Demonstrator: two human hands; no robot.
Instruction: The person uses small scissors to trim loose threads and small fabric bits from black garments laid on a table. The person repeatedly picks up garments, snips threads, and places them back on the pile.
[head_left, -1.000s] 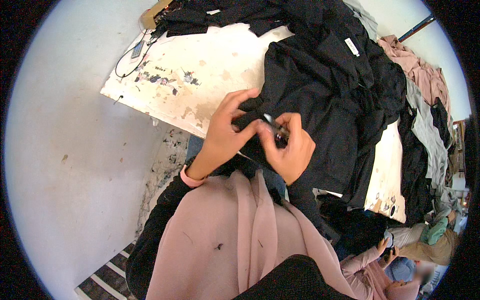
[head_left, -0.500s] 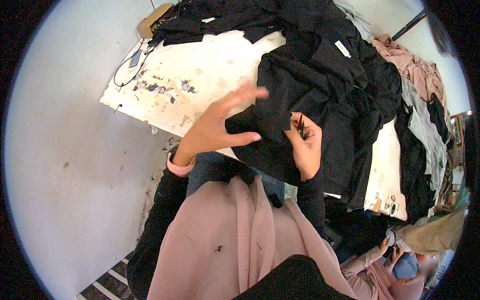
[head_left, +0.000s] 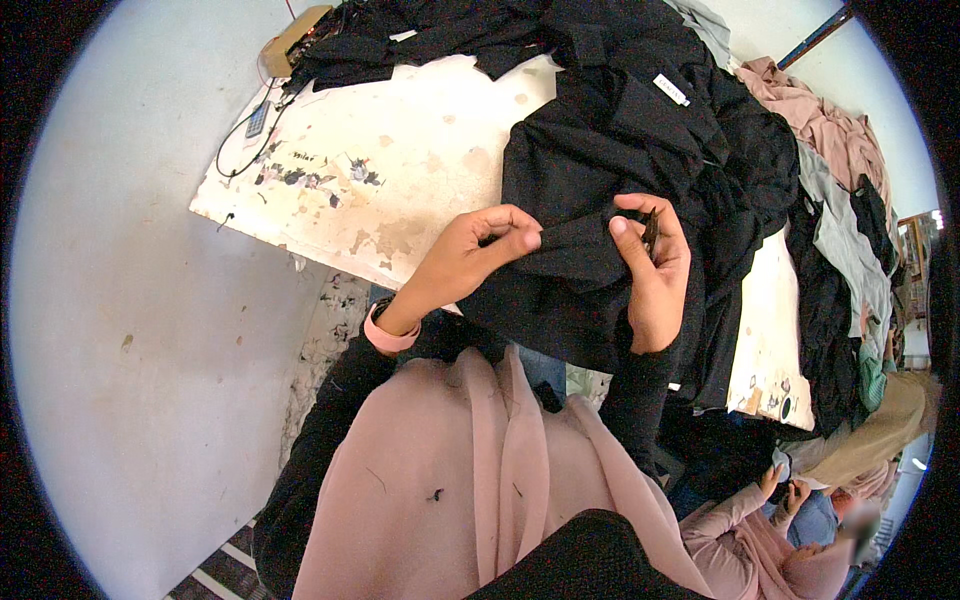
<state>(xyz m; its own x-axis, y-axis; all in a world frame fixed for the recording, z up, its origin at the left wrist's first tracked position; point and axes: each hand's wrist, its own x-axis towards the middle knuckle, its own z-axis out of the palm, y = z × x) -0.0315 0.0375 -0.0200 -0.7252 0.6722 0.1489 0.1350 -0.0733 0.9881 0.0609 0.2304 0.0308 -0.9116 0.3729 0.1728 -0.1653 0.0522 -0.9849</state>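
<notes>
A black garment point(head_left: 585, 170) with a white label is spread over the near side of the table and hangs past its front edge. My left hand point(head_left: 455, 260) is closed in a pinch on a fold of it, thumb against fingertips, with a pink band at the wrist. To the right, my right hand point(head_left: 660, 285) is curled, palm up, with its thumb and forefinger at the same cloth. Dark, pointed thread snips point(head_left: 651, 230) lie in its fingers, partly hidden. Between both hands a strip of the cloth is drawn out.
The stained white table point(head_left: 440, 130) bears more black garments point(head_left: 430, 45) at the back. Beside a tan box point(head_left: 296, 42) lies a cable. Pink cloth point(head_left: 810, 110) and grey cloth point(head_left: 835, 240) are heaped at the right. Another person point(head_left: 740, 545) sits at lower right.
My left hand was spread open and blurred; now its fingers are pinched on the cloth. My right hand has moved right and slightly up, with the snips still in it.
</notes>
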